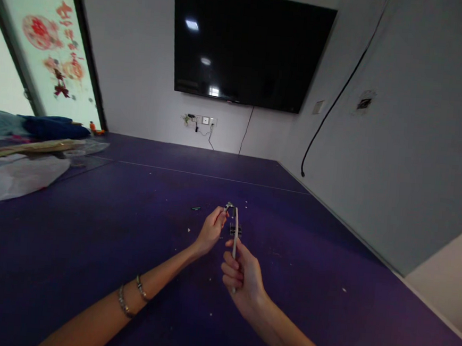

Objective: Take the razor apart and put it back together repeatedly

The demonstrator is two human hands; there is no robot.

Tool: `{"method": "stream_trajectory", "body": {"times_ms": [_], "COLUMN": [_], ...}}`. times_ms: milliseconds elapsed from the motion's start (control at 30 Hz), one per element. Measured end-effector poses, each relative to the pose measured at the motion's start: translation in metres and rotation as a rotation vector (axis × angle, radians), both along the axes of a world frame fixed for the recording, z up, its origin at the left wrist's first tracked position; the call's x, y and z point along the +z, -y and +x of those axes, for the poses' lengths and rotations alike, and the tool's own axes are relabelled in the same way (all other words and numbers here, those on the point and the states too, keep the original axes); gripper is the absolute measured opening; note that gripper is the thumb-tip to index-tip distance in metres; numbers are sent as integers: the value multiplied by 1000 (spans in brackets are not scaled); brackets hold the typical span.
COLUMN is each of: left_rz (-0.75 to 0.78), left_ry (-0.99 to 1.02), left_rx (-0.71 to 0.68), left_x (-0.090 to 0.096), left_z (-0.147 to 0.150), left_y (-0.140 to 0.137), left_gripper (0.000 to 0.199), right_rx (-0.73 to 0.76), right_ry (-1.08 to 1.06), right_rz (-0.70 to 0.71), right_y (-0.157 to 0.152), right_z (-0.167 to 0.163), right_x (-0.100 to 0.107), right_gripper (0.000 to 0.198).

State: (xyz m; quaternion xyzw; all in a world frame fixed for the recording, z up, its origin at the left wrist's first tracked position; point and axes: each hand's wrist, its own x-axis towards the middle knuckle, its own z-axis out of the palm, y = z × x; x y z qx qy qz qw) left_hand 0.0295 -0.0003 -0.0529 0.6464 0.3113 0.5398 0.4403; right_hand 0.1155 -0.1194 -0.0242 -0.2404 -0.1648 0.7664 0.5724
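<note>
My left hand (pixel 211 228) pinches a small grey-and-dark part (pixel 228 206) between thumb and fingertips. It is too small to name. My right hand (pixel 245 274) has its fingers wrapped round a thin whitish stick (pixel 235 228), held nearly upright. The stick's upper end is close beside the small part; whether they touch, I cannot tell. Behind the stick a small dark block-like piece (pixel 232 230) lies on the purple surface, partly covered. A short dark green piece (pixel 195 208) lies left of it, beyond my left hand.
White scraps are scattered over the purple surface (pixel 130 239). Clear plastic sheeting (pixel 22 178), a flat brown piece (pixel 37 147) and dark blue cloth (pixel 54 126) lie at the left. A black cable (pixel 335 101) hangs down the right wall. A television (pixel 249 46) is mounted ahead.
</note>
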Motion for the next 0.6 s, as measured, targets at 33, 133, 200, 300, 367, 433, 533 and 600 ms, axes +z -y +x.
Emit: {"method": "stream_trajectory", "body": {"times_ms": [33,133,200,300,367,433,533,600], "left_rz": [1,11,10,-9,-22,-27,-40,-70], "left_ry": [1,-2,-8,-2,13,33,61,73], "left_rx": [0,-16,-27,-22,-14,-15,-55,-94], "left_x": [0,0,-1,-2,-2,-1,3,5], "left_z": [0,0,1,1,0,0,-2,-2], "left_y": [0,1,3,4,2,0,0,2], "left_gripper": [30,30,30,31,32,32,34,36], "right_rx": [10,9,-2,6,22,41,12,-41], "right_ry": [-6,-25,-28,-30,-34,-30,-3,28], "right_rz": [-5,2,13,12,2,-7,21,67], "right_y": [0,-2,-5,-4,-1,2,0,-5], "right_z": [0,2,3,2,-1,-3,-1,4], "right_x": [0,4,6,4,0,-3,0,4], "right_gripper": [15,14,14,15,16,17,18,18]}}
